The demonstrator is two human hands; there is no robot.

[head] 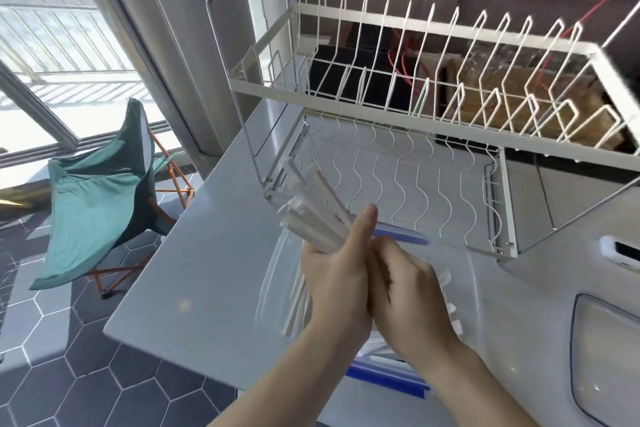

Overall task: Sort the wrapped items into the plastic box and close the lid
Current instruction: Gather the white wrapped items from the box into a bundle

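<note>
Grey bench (207,274) by a bright window; white wire dish rack (398,121) behind. Clear plastic box (277,288) with blue clips, low on bench, under both hands. Left hand (337,274): fingers closed round a fanned bundle of wrapped straws (311,215), slim, stiff, white paper sleeves. Right hand (412,291): pressed against left; own finger state could not be told. Risk judged: loose fan could slip and scatter, smooth sleeves sliding; ends could catch box rim.

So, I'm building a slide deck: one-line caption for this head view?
Both hands, left hand and right hand, gather a bundle of wrapped straws over a clear plastic box.
</note>
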